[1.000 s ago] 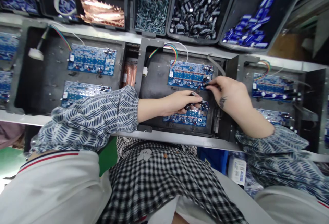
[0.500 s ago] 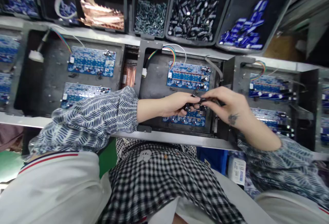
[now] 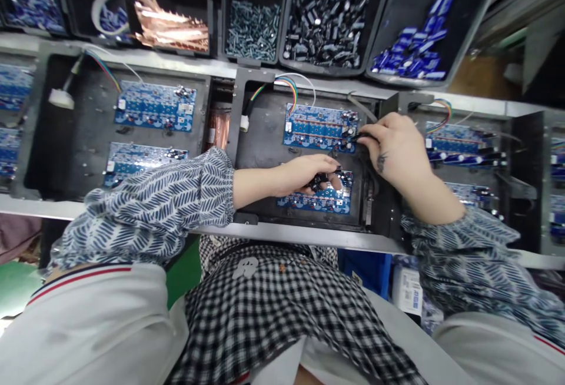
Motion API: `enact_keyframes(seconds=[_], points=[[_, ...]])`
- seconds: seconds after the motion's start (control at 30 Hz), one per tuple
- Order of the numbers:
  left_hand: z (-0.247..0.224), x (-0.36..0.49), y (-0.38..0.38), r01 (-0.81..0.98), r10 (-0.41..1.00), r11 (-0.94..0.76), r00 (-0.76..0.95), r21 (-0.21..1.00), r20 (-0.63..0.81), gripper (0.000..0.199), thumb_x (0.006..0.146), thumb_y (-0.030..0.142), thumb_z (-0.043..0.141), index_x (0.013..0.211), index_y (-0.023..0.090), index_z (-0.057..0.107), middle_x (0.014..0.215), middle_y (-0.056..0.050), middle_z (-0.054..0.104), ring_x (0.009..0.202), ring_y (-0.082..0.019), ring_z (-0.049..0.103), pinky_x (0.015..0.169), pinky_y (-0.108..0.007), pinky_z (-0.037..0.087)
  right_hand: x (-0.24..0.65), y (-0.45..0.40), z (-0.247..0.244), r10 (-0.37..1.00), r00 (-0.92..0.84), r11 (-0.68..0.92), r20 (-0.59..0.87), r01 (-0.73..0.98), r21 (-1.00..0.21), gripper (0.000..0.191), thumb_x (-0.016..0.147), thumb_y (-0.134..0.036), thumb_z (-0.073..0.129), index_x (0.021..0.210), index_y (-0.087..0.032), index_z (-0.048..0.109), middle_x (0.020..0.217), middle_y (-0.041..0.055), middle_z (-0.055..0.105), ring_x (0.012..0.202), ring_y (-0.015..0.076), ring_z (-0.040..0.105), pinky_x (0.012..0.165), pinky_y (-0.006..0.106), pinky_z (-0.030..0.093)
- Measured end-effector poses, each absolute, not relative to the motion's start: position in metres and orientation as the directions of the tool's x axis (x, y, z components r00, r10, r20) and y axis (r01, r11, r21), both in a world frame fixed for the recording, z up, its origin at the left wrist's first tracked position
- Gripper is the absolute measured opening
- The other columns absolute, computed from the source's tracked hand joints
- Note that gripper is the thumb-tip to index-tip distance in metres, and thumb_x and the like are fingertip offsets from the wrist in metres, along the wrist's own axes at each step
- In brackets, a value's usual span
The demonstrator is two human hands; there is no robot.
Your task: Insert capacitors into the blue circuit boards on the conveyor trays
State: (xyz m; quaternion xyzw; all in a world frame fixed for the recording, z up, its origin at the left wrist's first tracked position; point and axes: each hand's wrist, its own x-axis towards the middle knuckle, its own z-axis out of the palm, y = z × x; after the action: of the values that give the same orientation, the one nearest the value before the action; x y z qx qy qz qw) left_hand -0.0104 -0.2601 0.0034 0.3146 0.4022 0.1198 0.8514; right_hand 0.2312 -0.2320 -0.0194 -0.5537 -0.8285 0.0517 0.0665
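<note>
"Blue is filling my feed: the upper board (image 3: 313, 129) is lying near twelve o'clock in the dark tray (image 3: 260, 158), counting from the tray's centre. What's changing?"

"My right hand (image 3: 394, 143) is. The half-second-old view is showing it meeting the left one; now it's reaching in from three o'clock to the upper board's right end. Its grip is closing, thumb against forefinger, on a small dark part (image 3: 361, 136). I'm taking that as attention shifting from the bunch to the board, though I'm not managing to tell whether the part is seated."

"And the other side?"

"My left hand (image 3: 311, 173) is hovering over the lower board (image 3: 334, 201), near six o'clock. Its grip is curling around a bunch of black parts (image 3: 318, 182), and the fingers are hiding how many."

"What materials are you reading?"

"Both boards are looking thin, flat and rigid, with fine printed detail crowding their faces. The held parts are seeming stubby, rounded and glossy. Rainbow wires (image 3: 292, 86) are arching between eleven and twelve, slim and flexible-looking, while the tray is showing matte and scuffed. Beyond its rim, black cylinders (image 3: 326, 20) are heaping up at twelve, smooth blue cylinders (image 3: 412, 48) are piling between one and two, and copper-coloured strips (image 3: 176, 26) are glinting between ten and eleven."
</note>
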Motion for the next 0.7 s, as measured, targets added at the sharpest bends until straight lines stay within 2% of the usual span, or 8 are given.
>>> enact_keyframes(seconds=[0.1,0.23,0.3,0.37,0.47,0.53,0.6,0.7], points=[[0.004,-0.01,-0.26,0.016,0.475,0.779,0.637,0.627,-0.607,0.029,0.104,0.021,0.05,0.079,0.012,0.06,0.084,-0.004,0.064,0.062,-0.006,0.052,0.043,-0.014,0.026,0.231,-0.231,-0.02,0.918,-0.394,0.396,0.042,0.909,-0.132,0.03,0.1,-0.035,0.049,0.102,-0.022,0.075,0.096,0.0154,0.064,0.088,0.0319,0.056,0.079,0.052,0.051],[0.003,-0.01,-0.26,-0.041,0.489,0.805,0.611,0.592,-0.623,0.03,0.107,0.029,0.051,0.084,0.013,0.062,0.078,-0.002,0.058,0.058,-0.005,0.048,0.042,-0.013,0.024,0.225,-0.239,-0.015,0.92,-0.381,0.392,0.091,0.904,-0.172,0.027,0.098,-0.034,0.052,0.108,-0.021,0.074,0.097,0.0134,0.066,0.094,0.0341,0.06,0.084,0.055,0.051],[0.0,-0.01,-0.26,-0.062,0.498,0.807,0.604,0.587,-0.622,0.028,0.107,0.029,0.053,0.085,0.013,0.062,0.078,-0.002,0.056,0.058,-0.005,0.047,0.042,-0.012,0.024,0.217,-0.252,-0.008,0.926,-0.354,0.376,0.131,0.893,-0.247,0.03,0.097,-0.035,0.055,0.118,-0.022,0.071,0.104,0.014,0.068,0.097,0.0342,0.062,0.087,0.054,0.052],[-0.003,-0.009,-0.261,-0.09,0.513,0.798,0.622,0.596,-0.592,0.027,0.106,0.03,0.055,0.085,0.014,0.062,0.077,-0.001,0.054,0.058,-0.005,0.046,0.042,-0.012,0.024,0.207,-0.27,0.0,0.924,-0.349,0.382,0.155,0.854,-0.355,0.032,0.096,-0.04,0.059,0.121,-0.023,0.068,0.104,0.0123,0.07,0.092,0.0308,0.064,0.083,0.049,0.055],[-0.007,-0.008,-0.262,-0.085,0.526,0.765,0.656,0.639,-0.541,0.025,0.103,0.029,0.059,0.084,0.014,0.063,0.077,0.0,0.052,0.059,-0.005,0.045,0.044,-0.012,0.026,0.198,-0.289,0.007,0.926,-0.351,0.371,0.137,0.785,-0.497,0.025,0.095,-0.045,0.062,0.107,-0.025,0.071,0.088,0.0056,0.072,0.074,0.0226,0.064,0.069,0.039,0.054],[-0.003,-0.007,-0.263,-0.051,0.525,0.755,0.644,0.654,-0.556,0.018,0.1,0.023,0.061,0.085,0.013,0.064,0.079,0.0,0.055,0.062,-0.006,0.046,0.046,-0.013,0.027,0.201,-0.29,0.006,0.942,-0.31,0.328,0.127,0.778,-0.536,0.021,0.094,-0.044,0.062,0.1,-0.026,0.072,0.084,0.0041,0.072,0.068,0.0204,0.062,0.066,0.036,0.052],[0.006,-0.009,-0.263,-0.02,0.515,0.777,0.596,0.63,-0.616,0.011,0.096,0.012,0.057,0.088,0.013,0.065,0.084,-0.002,0.06,0.064,-0.006,0.048,0.047,-0.014,0.028,0.211,-0.281,0.002,0.958,-0.256,0.285,0.129,0.805,-0.52,0.018,0.092,-0.04,0.064,0.097,-0.026,0.073,0.083,0.0047,0.073,0.07,0.0217,0.062,0.068,0.038,0.051],[0.028,-0.02,-0.267,0.025,0.466,0.82,0.551,0.572,-0.692,0.019,0.089,0.004,0.05,0.091,0.011,0.067,0.092,-0.006,0.069,0.063,-0.007,0.046,0.049,-0.017,0.029,0.227,-0.264,-0.006,0.97,-0.21,0.243,0.125,0.87,-0.429,0.014,0.086,-0.033,0.068,0.096,-0.024,0.073,0.083,0.0073,0.072,0.079,0.0266,0.063,0.076,0.043,0.051]])
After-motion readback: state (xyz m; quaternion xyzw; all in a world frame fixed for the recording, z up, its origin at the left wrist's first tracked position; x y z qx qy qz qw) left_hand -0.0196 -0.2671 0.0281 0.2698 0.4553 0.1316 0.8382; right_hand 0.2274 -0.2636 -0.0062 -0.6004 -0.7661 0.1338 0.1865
